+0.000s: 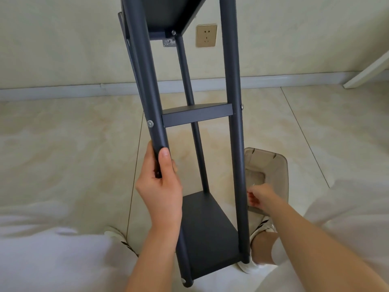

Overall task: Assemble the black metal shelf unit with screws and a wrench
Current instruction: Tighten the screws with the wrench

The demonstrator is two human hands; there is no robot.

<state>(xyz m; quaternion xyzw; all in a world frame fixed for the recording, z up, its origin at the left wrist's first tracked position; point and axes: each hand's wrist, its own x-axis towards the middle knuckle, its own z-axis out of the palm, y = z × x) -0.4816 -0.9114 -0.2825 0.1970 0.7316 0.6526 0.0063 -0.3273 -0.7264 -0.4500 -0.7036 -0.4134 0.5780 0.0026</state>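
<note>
The shelf unit (208,224) stands upright on the tiled floor (63,133) between the person's feet. The left hand (162,182) is clamped around the near left post (147,81), thumb pointing up, just below a screw (150,123). The right hand (261,197) hangs over a beige tray (275,165) just right of the unit, fingers curled; whether it pinches anything cannot be told. The hands are well apart

Upright black shelf unit (196,115), three tiers, silver screws (150,123) fitted.
</note>
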